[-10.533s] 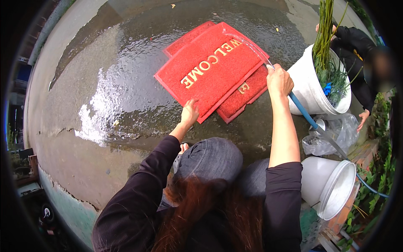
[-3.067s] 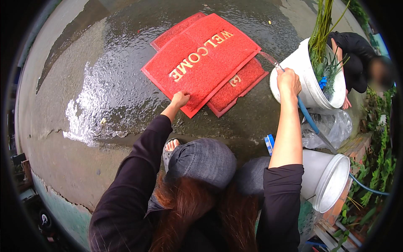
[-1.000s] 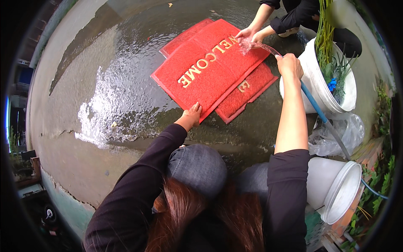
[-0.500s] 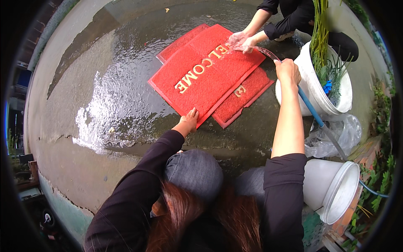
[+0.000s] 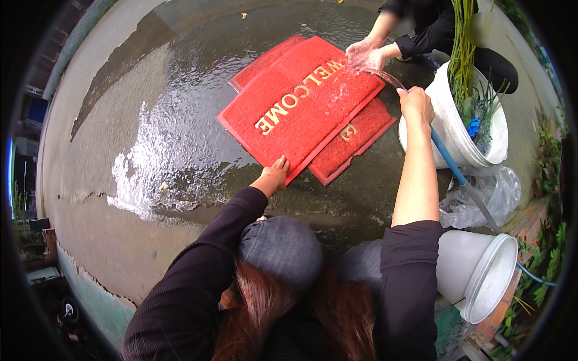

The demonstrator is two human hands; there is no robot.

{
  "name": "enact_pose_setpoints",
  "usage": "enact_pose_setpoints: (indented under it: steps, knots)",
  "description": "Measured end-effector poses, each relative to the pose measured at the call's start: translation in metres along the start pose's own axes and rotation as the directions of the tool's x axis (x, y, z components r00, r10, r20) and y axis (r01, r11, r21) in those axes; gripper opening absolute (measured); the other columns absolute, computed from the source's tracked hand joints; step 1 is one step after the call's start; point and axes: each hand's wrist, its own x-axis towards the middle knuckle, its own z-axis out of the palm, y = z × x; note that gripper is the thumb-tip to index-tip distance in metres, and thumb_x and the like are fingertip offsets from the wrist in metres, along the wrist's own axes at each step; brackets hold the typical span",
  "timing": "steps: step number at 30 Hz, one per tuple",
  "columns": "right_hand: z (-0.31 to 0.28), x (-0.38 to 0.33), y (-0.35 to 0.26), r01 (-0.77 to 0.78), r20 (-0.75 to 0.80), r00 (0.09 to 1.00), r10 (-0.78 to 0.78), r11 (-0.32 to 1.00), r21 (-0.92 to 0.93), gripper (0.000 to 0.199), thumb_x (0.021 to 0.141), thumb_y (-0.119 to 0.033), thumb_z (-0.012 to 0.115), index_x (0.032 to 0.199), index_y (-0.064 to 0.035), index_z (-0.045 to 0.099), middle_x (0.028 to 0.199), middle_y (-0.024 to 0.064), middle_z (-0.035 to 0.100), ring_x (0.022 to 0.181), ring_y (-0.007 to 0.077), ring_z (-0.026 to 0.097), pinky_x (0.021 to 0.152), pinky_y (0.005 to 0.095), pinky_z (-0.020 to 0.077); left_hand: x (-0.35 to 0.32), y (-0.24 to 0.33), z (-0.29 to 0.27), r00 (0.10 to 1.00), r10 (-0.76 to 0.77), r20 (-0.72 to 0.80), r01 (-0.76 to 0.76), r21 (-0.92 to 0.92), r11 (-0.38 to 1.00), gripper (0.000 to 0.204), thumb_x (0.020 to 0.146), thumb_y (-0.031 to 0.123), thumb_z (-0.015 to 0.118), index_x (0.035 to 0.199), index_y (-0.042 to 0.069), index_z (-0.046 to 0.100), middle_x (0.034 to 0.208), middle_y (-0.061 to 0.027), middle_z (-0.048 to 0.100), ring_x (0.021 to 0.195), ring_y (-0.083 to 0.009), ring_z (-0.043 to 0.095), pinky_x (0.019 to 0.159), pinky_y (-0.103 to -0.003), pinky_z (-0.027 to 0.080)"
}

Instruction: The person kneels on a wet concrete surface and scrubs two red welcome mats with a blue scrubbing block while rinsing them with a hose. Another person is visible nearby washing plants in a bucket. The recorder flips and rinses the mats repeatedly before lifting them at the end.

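Note:
A red doormat [image 5: 271,99] with pale lettering lies slanted on the wet ground, on top of another red mat [image 5: 346,150] whose near right part sticks out from under it. My left hand [image 5: 274,175] grips the top mat's near corner, fingers over its edge; the thumb's place is hard to see. In my right hand [image 5: 416,107] is a blue hose [image 5: 447,155], held close to its end. Water arcs leftward from it onto the cupped hands [image 5: 364,55] of another person, by the mat's far right edge. Drops splash over the mat's right part.
A white bucket [image 5: 442,99] with long green stems tilts at the right. Below it are a clear plastic bag [image 5: 487,195] and a white bucket [image 5: 472,271] on its side. The co-worker crouches at the far right. Water covers the concrete [image 5: 174,150] around the mats.
The other person's hands have shifted right, off the lettering toward the mat's edge. Water now splashes on the mat's right part. My hands keep their holds; the whole view has shifted slightly.

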Motion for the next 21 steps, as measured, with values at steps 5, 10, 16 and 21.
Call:
enact_pose_setpoints:
  steps: [5, 10, 16, 21]
  knots:
    - [0.001, -0.002, -0.002, 0.001, -0.006, 1.000, -0.001, 1.000, -0.004, 0.038, 0.081, -0.038, 0.057, 0.093, -0.0027, 0.064, 0.095, 0.0193, 0.062, 0.094, 0.0336, 0.059, 0.080, 0.0406, 0.0463, 0.005, -0.005, 0.009, 1.000, -0.001, 0.003, 0.001, 0.020, 1.000, 0.084, 0.074, 0.026, 0.059, 0.140, 0.009, 0.010, 0.146, -0.0098, 0.002, 0.134, -0.0199, 0.015, 0.103, -0.033, 0.028]
    - [-0.019, -0.005, 0.008, -0.006, -0.035, 0.999, 0.008, 1.000, 0.030, 0.038, 0.080, -0.038, 0.058, 0.095, -0.0029, 0.064, 0.097, 0.0202, 0.062, 0.095, 0.0341, 0.058, 0.082, 0.0410, 0.0453, 0.000, -0.001, 0.000, 0.999, 0.043, -0.010, -0.043, 0.021, 0.999, 0.088, 0.071, 0.022, 0.059, 0.140, 0.010, 0.005, 0.146, -0.0096, 0.001, 0.131, -0.0216, 0.022, 0.100, -0.036, 0.033]
    - [-0.107, -0.006, 0.017, -0.023, -0.101, 0.995, 0.018, 0.999, -0.046, 0.040, 0.080, -0.038, 0.058, 0.098, -0.0029, 0.063, 0.102, 0.0209, 0.060, 0.099, 0.0349, 0.056, 0.084, 0.0410, 0.0439, 0.000, -0.012, 0.004, 1.000, 0.028, -0.010, -0.028, 0.019, 0.999, 0.092, 0.067, 0.023, 0.062, 0.140, 0.012, 0.008, 0.146, -0.0092, 0.002, 0.128, -0.0241, 0.029, 0.099, -0.039, 0.035]
    - [-0.190, 0.025, 0.080, -0.181, -0.195, 0.973, 0.128, 0.940, -0.290, 0.041, 0.080, -0.039, 0.058, 0.106, -0.0071, 0.061, 0.109, 0.0161, 0.058, 0.104, 0.0321, 0.055, 0.085, 0.0404, 0.0439, -0.008, 0.009, -0.021, 0.996, 0.036, 0.080, -0.033, -0.040, 0.999, 0.083, 0.071, 0.020, 0.055, 0.140, 0.011, 0.009, 0.146, -0.0097, 0.000, 0.132, -0.0218, 0.019, 0.102, -0.037, 0.029]
